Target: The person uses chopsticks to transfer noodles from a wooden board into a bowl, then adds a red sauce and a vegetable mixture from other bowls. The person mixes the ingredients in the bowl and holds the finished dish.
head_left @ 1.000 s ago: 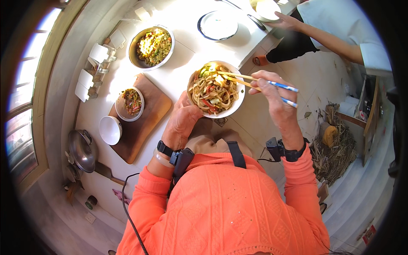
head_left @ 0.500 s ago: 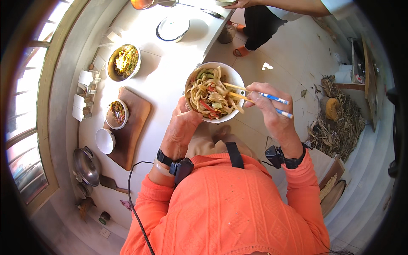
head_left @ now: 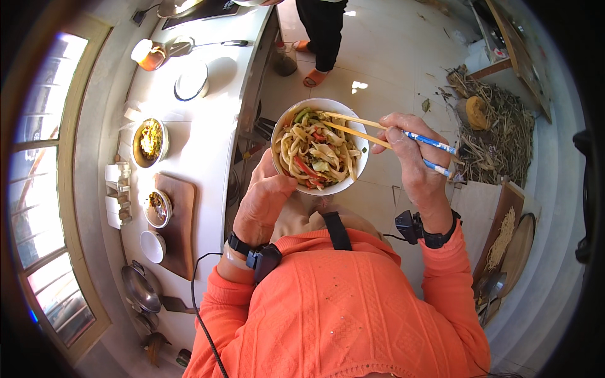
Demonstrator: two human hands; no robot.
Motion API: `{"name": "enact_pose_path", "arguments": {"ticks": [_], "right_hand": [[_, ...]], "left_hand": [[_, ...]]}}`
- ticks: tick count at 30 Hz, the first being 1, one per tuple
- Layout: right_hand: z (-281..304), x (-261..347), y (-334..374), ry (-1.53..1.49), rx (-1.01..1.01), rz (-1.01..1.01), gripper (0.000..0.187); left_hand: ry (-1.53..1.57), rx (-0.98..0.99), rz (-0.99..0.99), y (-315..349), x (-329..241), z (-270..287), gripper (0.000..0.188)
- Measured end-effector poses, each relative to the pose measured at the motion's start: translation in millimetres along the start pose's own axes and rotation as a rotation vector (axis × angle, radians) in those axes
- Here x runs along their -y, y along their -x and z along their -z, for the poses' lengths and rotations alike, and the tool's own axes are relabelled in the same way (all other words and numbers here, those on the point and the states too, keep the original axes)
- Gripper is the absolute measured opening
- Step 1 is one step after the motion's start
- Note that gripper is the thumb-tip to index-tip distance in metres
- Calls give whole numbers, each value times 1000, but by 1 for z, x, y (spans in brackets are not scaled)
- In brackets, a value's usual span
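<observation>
Head view: a white bowl of noodles (head_left: 319,146), mixed with strips of red and green vegetable, is held up in front of the chest, over the tiled floor (head_left: 403,57) and just off the edge of the white bench (head_left: 214,126). The left hand (head_left: 268,200) is cupped under the bowl's near left side, thumb against its rim, closed around it. The right hand (head_left: 413,154) is closed on a pair of chopsticks (head_left: 378,133) with blue-patterned upper ends; their pale tips are laid across the far side of the bowl, resting on the noodles.

Compared with a second ago, the bowl has been carried off the bench side and further over the floor, and the bench with its dishes has slid to the left of the picture. The chopstick tips have stayed in the bowl throughout, so the noodles are judged to be in the middle of being stirred or picked up, not yet lifted.

On the bench a wooden chopping board (head_left: 179,223) is seen with a small bowl of food (head_left: 157,208) on it, a small white empty bowl (head_left: 153,246) at its near end, and a larger bowl of cooked greens (head_left: 149,142) beyond. A second person's legs in sandals (head_left: 318,38) are seen at the top, well apart.
</observation>
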State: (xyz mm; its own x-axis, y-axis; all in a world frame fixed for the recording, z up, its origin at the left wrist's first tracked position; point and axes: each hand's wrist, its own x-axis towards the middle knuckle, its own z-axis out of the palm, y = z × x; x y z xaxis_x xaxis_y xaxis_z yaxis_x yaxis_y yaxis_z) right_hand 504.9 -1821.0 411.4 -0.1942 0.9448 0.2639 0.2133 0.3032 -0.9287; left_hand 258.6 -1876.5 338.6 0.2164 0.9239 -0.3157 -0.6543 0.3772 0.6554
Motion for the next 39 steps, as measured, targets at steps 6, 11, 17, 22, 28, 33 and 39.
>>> {"name": "enact_pose_path", "arguments": {"ticks": [6, 11, 17, 22, 28, 33, 39], "right_hand": [[68, -2, 49, -106, -272, -130, 23], [120, -15, 89, -211, -415, -222, 27], [196, -18, 150, -752, -614, -90, 30], [224, 9, 213, -1085, -468, 192, 33], [234, 52, 254, -1090, -381, 507, 37], [238, 58, 285, -1041, -442, 593, 36], [268, 30, 342, -922, -1042, 545, 36]], "left_hand": [[-29, 104, 78, -18, 27, -40, 73], [-64, 214, 136, -31, 48, -72, 75], [-193, 358, 267, -43, 77, -125, 83], [-220, 449, 464, -45, 106, -169, 90], [-353, 573, 799, -50, 141, -204, 85], [-391, 687, 1034, -62, 180, -239, 92], [-428, 792, 1134, -101, 221, -285, 89]]}}
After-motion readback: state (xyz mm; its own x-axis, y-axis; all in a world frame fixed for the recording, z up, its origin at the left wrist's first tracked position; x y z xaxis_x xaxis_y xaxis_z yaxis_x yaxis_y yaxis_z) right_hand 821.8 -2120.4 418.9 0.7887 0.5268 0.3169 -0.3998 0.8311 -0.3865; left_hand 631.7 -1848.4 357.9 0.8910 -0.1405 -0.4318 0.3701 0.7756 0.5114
